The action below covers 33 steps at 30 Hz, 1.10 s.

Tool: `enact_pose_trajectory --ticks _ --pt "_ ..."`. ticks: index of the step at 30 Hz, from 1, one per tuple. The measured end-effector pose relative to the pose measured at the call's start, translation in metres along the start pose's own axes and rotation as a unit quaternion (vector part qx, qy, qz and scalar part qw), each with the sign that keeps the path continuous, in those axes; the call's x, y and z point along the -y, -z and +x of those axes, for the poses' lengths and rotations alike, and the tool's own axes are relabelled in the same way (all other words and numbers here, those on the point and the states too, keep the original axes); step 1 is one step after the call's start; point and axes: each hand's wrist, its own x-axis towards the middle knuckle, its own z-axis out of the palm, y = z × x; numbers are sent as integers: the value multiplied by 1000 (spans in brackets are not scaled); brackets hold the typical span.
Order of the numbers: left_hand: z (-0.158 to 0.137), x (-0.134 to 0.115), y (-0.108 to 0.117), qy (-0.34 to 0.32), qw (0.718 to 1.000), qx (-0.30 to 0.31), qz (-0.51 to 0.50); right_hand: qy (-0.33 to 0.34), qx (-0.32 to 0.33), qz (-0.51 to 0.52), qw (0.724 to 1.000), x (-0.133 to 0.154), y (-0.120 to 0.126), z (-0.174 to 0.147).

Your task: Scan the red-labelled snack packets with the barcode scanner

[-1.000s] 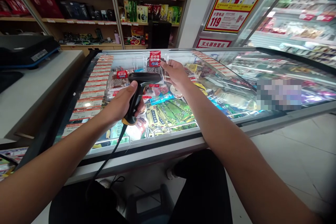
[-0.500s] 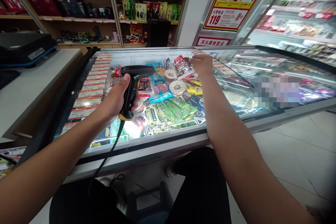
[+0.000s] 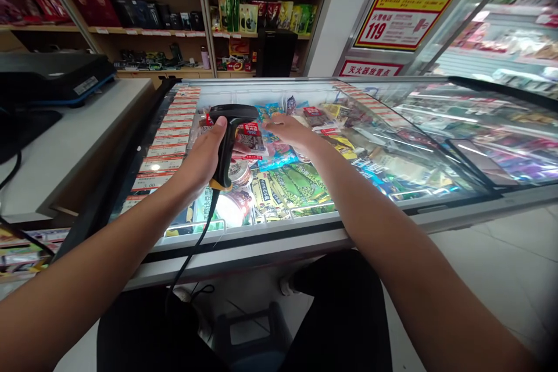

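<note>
My left hand point(image 3: 203, 154) is closed round the grip of a black and yellow handheld barcode scanner point(image 3: 224, 145), held upright over the open part of a chest freezer point(image 3: 279, 238). Beyond the scanner lie red-and-brown snack packets point(image 3: 253, 138), partly covered by it and my fingers. At the right edge of those packets, my right hand point(image 3: 288, 129) reaches in with its fingers loosely apart; I see no firm grip. Another red-and-brown packet point(image 3: 320, 119) lies farther right. Green ice-pop wrappers point(image 3: 300, 183) and a blue wrapper point(image 3: 279, 160) lie below my right hand.
Price labels point(image 3: 170, 139) line the freezer's left side. A sliding glass lid point(image 3: 418, 145) covers its right part. A counter point(image 3: 96, 139) with a black scale point(image 3: 56, 78) stands left. The scanner's cable point(image 3: 198, 244) hangs over the front edge. Behind are stocked shelves point(image 3: 143, 29).
My right hand has let go of the packet at the right and moved left to the packets beside the scanner. The scanner stays in my left hand. The view has shifted slightly.
</note>
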Motion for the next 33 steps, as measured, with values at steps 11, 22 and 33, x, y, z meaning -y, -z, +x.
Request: enact_pose_trajectory --ticks 11,22,33 --pt "7 20 -3 30 999 -19 -3 -61 82 240 965 -1 -9 1" --pt "-1 8 -3 28 999 46 -7 -13 -47 196 979 4 16 1" --pt "-2 5 0 65 986 148 -44 -20 -54 197 979 12 22 -7"
